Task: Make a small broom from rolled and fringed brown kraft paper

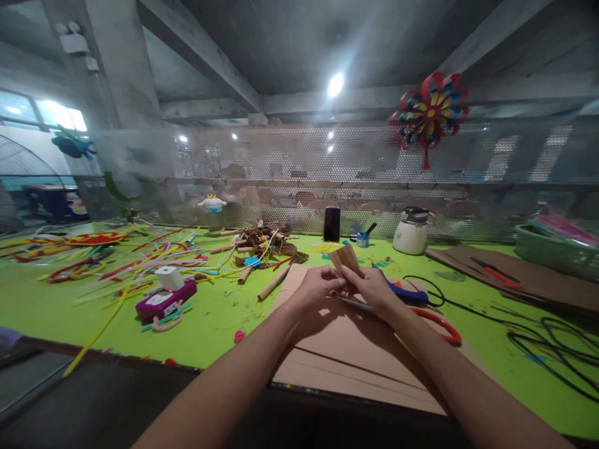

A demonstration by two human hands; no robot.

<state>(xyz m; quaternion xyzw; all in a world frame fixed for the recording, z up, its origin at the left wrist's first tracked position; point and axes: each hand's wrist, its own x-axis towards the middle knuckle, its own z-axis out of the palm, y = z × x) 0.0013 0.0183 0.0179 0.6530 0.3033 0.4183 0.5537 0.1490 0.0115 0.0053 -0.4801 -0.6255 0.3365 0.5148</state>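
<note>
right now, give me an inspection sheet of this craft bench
surface: green table top, with cardboard sheets lying at its near edge
job's things: brown card piece, held up above the sheets
clutter: coloured strips strewn on the left; pile of rolled paper tubes; purple box; red-handled scissors beside the sheets; white pot at the back
grips: left hand and right hand both pinch the card piece
cables: black cable loops over the table's right side
surroundings: perforated mesh screen behind the table; paper pinwheel up on it; green basket far right
</note>
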